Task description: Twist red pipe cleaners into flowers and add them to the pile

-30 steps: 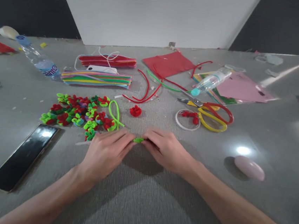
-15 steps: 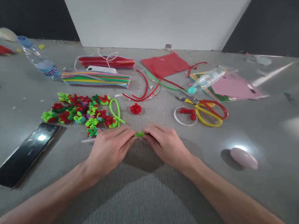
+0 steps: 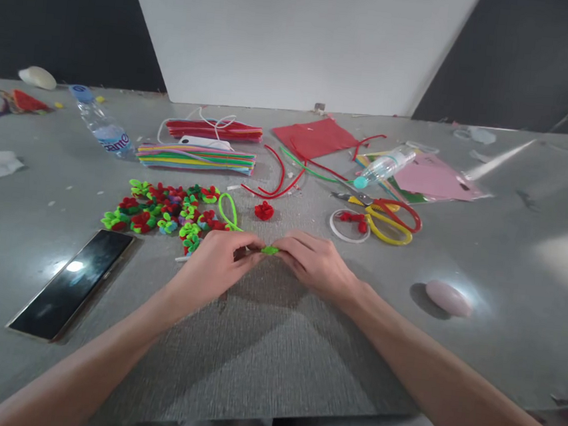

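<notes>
Between my two hands is a small piece of bright green pipe cleaner (image 3: pixel 270 250), mostly covered by fingertips. My left hand (image 3: pixel 222 258) pinches it from the left, thumb against fingers. From the right, my right hand (image 3: pixel 313 263) grips it with closed fingers. Just beyond lies a red pipe-cleaner flower (image 3: pixel 264 211). A green pipe-cleaner loop (image 3: pixel 227 211) curves past my left hand. Left of it sits a pile of red and green pipe-cleaner flowers (image 3: pixel 168 212), its near end partly hidden by that hand.
A phone (image 3: pixel 73 283) lies at left, a pink mouse-shaped object (image 3: pixel 449 298) at right. Scissors (image 3: pixel 388 220) rest near a white ring (image 3: pixel 335 230). Farther back are a pipe-cleaner bundle (image 3: pixel 196 158), a water bottle (image 3: pixel 104 129), a small clear bottle (image 3: pixel 383 169) and a red sheet (image 3: pixel 316 138).
The view has shifted, so objects on the left appear farther right. My left fingers have changed their pinch, leaving a gap between thumb and index. Both hands stay together on the green pipe cleaner.
</notes>
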Available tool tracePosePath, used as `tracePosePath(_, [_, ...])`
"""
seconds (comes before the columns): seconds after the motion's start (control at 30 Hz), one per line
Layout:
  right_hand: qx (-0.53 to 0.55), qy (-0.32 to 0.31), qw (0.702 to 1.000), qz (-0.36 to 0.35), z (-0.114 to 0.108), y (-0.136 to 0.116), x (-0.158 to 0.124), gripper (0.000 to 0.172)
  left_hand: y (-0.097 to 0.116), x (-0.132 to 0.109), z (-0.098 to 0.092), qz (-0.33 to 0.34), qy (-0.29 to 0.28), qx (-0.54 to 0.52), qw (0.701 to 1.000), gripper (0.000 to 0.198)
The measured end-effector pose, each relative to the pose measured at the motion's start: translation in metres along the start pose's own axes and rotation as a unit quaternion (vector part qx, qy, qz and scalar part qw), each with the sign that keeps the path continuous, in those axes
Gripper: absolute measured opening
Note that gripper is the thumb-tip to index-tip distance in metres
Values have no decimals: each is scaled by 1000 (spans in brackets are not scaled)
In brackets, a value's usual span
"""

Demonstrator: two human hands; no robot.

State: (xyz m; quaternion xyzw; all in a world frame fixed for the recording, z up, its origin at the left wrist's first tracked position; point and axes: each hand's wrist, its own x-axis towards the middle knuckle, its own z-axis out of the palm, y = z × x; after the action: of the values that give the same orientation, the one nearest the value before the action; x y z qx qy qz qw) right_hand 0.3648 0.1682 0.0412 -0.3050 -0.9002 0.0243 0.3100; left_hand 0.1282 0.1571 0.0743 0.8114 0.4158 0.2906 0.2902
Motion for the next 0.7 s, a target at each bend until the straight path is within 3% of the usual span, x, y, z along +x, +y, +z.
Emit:
tracePosePath(0.43, [-29,77,994,-72,9,-1,-4,20,4,-1,-10,2,-27,-1,1000,12])
tracePosePath(0.6, [9,77,997,-21,9,-2,-5,16,0,5,-9,11,-30,24,999,8])
tracePosePath(0.7, [63,27,996,49,1,-3,9,14,-1,9,-10,2,-13,63,998,13])
